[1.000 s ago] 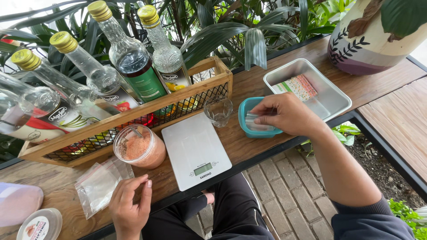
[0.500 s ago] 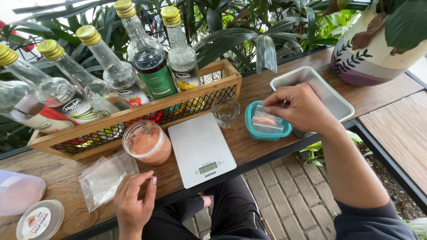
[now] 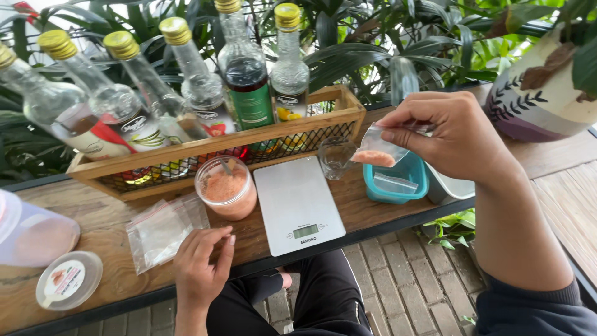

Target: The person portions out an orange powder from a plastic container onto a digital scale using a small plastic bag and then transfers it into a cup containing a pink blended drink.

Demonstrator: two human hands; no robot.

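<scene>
Head view, right hand (image 3: 457, 140): raised above the wooden surface (image 3: 112, 230), fingers pinched; grip clenched on the top edge of a small clear bag (image 3: 377, 151).
Small clear bag: hanging from the fingertips, pink-orange powder gathered in its lower corner; held in the air over the teal container (image 3: 398, 183), just beside the small glass (image 3: 336, 157).
Teal container: on the surface right of the scale, a clear packet lying inside it.
Left hand (image 3: 200, 269): resting at the near edge of the surface, fingers loosely curled, grip released, grasping nothing; fingertips just beside the empty clear bags (image 3: 163, 228).
Empty clear bags: flat on the surface, between the left hand and the plastic tub (image 3: 226, 187).
Plastic tub: open, filled with pink-orange powder, a utensil handle standing in it; just left of the scale, touching the front of the crate.
Digital scale (image 3: 297, 202): white, flat, nothing on its plate; between tub and teal container.
Small glass: upright, behind the scale's far right corner.
Wooden crate (image 3: 217, 149): along the back of the surface, mesh front, carrying glass bottles (image 3: 245, 81) with yellow caps, most leaning left.
Round lid (image 3: 68, 280): lying flat near the left front edge.
Metal tray (image 3: 451, 186): right of the teal container, mostly hidden behind the right wrist.
Patterned pot (image 3: 538, 93): far right, among green leaves.
</scene>
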